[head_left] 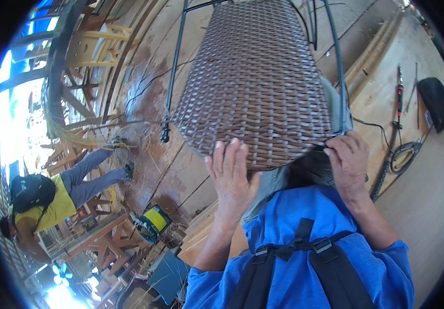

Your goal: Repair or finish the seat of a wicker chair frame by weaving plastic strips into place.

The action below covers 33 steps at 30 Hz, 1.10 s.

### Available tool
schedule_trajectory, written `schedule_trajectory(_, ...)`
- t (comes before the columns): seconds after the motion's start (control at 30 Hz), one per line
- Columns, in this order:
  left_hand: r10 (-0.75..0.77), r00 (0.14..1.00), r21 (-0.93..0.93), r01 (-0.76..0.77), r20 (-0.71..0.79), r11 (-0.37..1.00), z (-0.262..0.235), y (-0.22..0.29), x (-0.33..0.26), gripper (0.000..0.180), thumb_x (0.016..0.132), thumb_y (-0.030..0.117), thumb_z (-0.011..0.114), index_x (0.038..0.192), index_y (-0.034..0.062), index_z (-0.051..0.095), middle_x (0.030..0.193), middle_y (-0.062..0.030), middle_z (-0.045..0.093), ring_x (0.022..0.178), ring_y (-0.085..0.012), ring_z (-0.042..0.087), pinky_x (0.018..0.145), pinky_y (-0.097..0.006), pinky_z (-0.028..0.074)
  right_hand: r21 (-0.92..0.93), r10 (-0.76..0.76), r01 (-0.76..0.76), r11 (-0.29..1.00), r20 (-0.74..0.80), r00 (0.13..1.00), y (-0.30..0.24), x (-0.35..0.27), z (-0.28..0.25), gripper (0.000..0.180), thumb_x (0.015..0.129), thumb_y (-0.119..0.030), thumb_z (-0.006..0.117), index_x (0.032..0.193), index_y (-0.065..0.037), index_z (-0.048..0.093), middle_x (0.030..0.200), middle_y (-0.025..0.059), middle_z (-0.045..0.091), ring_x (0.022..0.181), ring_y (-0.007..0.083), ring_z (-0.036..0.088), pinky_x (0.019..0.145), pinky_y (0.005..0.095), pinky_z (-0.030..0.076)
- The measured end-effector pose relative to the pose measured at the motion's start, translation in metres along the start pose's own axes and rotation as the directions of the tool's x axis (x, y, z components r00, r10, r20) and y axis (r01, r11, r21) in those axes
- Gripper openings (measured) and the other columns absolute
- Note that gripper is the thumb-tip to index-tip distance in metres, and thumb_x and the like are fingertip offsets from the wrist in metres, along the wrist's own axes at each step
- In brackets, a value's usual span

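Note:
A brown wicker chair (255, 77) with a dark metal frame lies across my lap, its woven face up and its curved edge toward me. My left hand (229, 177) is open, its straight fingers resting flat on the weave at the near edge. At the near right corner, beside a metal leg (339, 67), my right hand (349, 159) is closed with bent fingers against the rim. What it pinches there is too small to make out. Another metal leg (174, 67) stands out on the left, ending in a dark foot.
On the plywood surface (422, 206) to my right lie scissors (406, 156), a red-and-black pen-like tool (400, 95) and a black pouch (436, 104). A person in yellow (59, 198) stands at the left near wooden frames. A green-and-yellow container (154, 222) sits on the littered floor.

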<state>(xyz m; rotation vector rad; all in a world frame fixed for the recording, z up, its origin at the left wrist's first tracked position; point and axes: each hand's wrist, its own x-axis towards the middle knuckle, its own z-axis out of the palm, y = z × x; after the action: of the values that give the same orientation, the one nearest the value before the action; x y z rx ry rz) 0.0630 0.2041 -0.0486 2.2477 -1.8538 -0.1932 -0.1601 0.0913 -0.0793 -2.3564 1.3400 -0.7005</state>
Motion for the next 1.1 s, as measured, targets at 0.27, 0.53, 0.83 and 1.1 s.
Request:
schedule_trajectory(0.27,0.065,0.980,-0.113,-0.087,-0.186,0.990,0.008,-0.009,-0.007,0.052,0.083,0.042,0.058,0.119,0.0054,0.051,0.128,-0.0089,0.049,0.127,-0.0318,0.035,0.107,-0.048,0.015,0.329,-0.119,0.079,0.941,0.102,0.988,0.002,0.043,-0.013,0.015,0.078,-0.001,0.062,0.090,-0.004,0.055,0.086,0.0079,0.057,0.070,0.0204,0.055,0.059,0.0262,0.044)
schedule_trajectory(0.53,-0.507,0.734,-0.560,0.210,-0.451,0.802,0.021,-0.020,0.000,0.053,0.085,0.018,0.053,0.131,-0.0031,0.037,0.138,-0.0224,0.033,0.131,-0.0347,0.028,0.108,-0.044,0.021,0.595,-0.032,-0.401,0.697,0.585,0.811,-0.013,0.077,-0.008,0.018,0.085,-0.008,0.059,0.102,-0.003,0.058,0.085,0.0051,0.058,0.071,0.0130,0.055,0.059,0.0221,0.043)
schedule_trajectory(0.83,-0.768,0.604,-0.973,0.062,0.213,-0.221,-0.012,-0.060,0.053,0.046,0.087,0.013,0.051,0.128,-0.0048,0.041,0.116,-0.0112,0.055,0.108,-0.0162,0.050,0.097,-0.028,0.034,0.740,-0.071,-0.586,0.330,0.639,0.766,-0.011,0.080,0.010,0.013,0.092,-0.016,0.053,0.088,-0.003,0.052,0.082,0.0088,0.062,0.065,0.0103,0.059,0.047,0.0173,0.041)
schedule_trajectory(1.1,-0.872,0.490,-0.985,0.143,-0.013,0.096,0.010,-0.062,0.070,0.032,0.090,0.013,0.048,0.117,-0.0024,0.046,0.101,-0.0077,0.059,0.088,-0.0141,0.053,0.081,-0.030,0.043,0.603,-0.166,-0.785,0.144,0.797,0.581,-0.025,0.092,0.012,0.022,0.092,-0.021,0.053,0.105,-0.003,0.050,0.060,0.0017,0.049,0.056,0.0121,0.052,0.045,0.0206,0.039)
